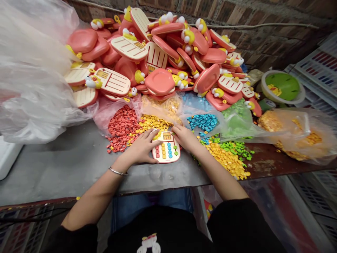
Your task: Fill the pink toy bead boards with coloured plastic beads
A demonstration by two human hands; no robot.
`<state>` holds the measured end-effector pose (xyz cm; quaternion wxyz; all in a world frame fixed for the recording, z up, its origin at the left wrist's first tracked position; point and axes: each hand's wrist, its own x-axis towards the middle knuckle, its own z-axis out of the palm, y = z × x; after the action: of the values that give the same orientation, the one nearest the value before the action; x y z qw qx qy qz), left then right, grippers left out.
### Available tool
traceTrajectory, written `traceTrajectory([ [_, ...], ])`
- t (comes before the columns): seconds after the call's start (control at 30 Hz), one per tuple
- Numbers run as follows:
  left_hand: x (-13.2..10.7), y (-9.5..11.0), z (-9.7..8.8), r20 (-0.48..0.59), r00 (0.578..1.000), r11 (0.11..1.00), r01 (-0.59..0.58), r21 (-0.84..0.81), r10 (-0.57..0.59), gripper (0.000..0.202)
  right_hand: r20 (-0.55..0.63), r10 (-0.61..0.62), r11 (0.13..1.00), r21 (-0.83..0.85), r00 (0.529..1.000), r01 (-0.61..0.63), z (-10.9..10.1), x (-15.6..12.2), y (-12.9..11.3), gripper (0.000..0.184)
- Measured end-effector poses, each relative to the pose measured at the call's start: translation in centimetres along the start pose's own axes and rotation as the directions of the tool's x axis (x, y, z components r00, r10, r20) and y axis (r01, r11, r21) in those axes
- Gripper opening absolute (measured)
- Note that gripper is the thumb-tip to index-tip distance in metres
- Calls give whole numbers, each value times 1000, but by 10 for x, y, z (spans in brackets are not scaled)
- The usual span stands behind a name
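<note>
Cream toy keypad [166, 153] lies between left hand [140, 148] and right hand [185, 137].

No legible text anywhere

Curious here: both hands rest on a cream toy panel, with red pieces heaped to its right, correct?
No: the head view shows the red pieces heaped left of the cream toy panel, not right. The left hand and the right hand do rest on it.
</note>
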<state>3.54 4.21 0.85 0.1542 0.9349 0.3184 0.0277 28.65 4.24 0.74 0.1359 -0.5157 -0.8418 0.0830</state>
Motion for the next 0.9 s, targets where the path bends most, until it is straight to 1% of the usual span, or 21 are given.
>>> traceTrajectory([
  [0.07, 0, 0, -1, 8, 1000, 1000, 4, 3, -4, 77, 16, -24, 998, -61, 1000, 25, 5, 5, -1, 12],
  [0.13, 1, 1, -1, 14, 1000, 1000, 8, 0, -8, 77, 4, -55, 995, -81, 998, 55, 9, 6, 1, 15],
  [0.23, 1, 2, -3, 18, 1000, 1000, 13, -4, -13, 78, -32, -69, 998, -6, 997, 69, 12, 6, 7, 17],
  [0.33, 0, 3, -4, 11, 1000, 1000, 12, 6, -12, 77, -59, -26, 995, 96, 998, 31, 14, 7, 12, 15],
  [0.43, 0, 3, -4, 10, 1000, 1000, 6, 17, -6, 77, -51, 18, 987, 159, 999, -9, 12, 6, 12, 14],
  [0.5, 0, 2, -3, 10, 1000, 1000, 1, 20, -1, 77, 2, 0, 978, 207, 1000, -1, 6, 2, 11, 13],
  [0.53, 0, 2, -3, 10, 1000, 1000, -1, 22, 1, 77, 54, -28, 967, 253, 998, 13, 1, 0, 11, 13],
  [0.6, 1, 1, -1, 7, 1000, 1000, 2, 25, -2, 78, 164, -93, 921, 389, 982, 22, -12, -8, 12, 16],
  [0.63, 1, 0, 0, 7, 1000, 1000, 6, 25, -6, 78, 188, -100, 891, 454, 977, 4, -20, -14, 15, 18],
  [0.67, 1, 0, 0, 10, 1000, 1000, 8, 24, -8, 79, 182, -74, 868, 496, 981, -27, -27, -20, 18, 21],
  [0.7, 1, -1, 1, 13, 1000, 1000, 9, 22, -9, 79, 153, -15, 859, 508, 988, -65, -33, -27, 22, 22],
  [0.77, 1, -1, 1, 19, 1000, 1000, 6, 17, -7, 79, 71, 121, 885, 444, 990, -140, -42, -42, 32, 19],
  [0.8, 1, -1, 1, 20, 1000, 1000, 5, 15, -5, 79, 50, 160, 906, 388, 986, -166, -43, -49, 37, 16],
  [0.83, 1, -1, 1, 20, 1000, 1000, 6, 13, -6, 79, 47, 175, 926, 331, 984, -180, -42, -56, 41, 13],
  [0.9, 0, 0, 0, 18, 1000, 1000, 13, 10, -13, 78, 54, 166, 956, 238, 985, -174, -33, -65, 47, 10],
])
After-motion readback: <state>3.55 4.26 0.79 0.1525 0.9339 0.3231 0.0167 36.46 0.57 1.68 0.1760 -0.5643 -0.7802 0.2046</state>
